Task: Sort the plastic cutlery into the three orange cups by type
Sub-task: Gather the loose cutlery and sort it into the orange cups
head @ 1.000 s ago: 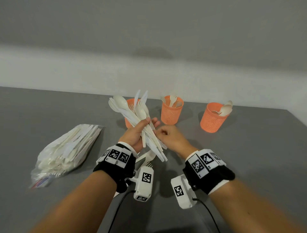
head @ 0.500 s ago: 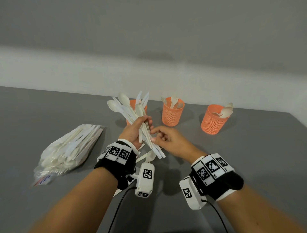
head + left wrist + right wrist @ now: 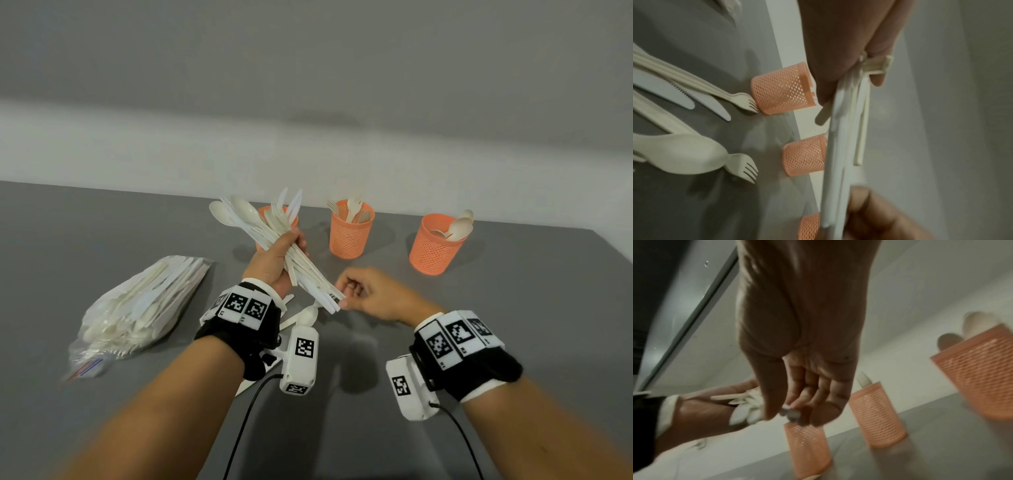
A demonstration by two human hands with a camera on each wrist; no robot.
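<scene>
While left hand [image 3: 274,260] clasps cutlery [image 3: 274,236], right hand [image 3: 373,294] pinches.

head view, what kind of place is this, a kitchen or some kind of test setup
Probably a test or recording setup, not a kitchen: a bare grey table against a plain wall, and marker-tagged wristbands with small cameras on both wrists.

Grey matte table [image 3: 513,308] — pale white band along wall base [image 3: 137,150], plain grey wall [image 3: 308,51] above — soft even light.
</scene>
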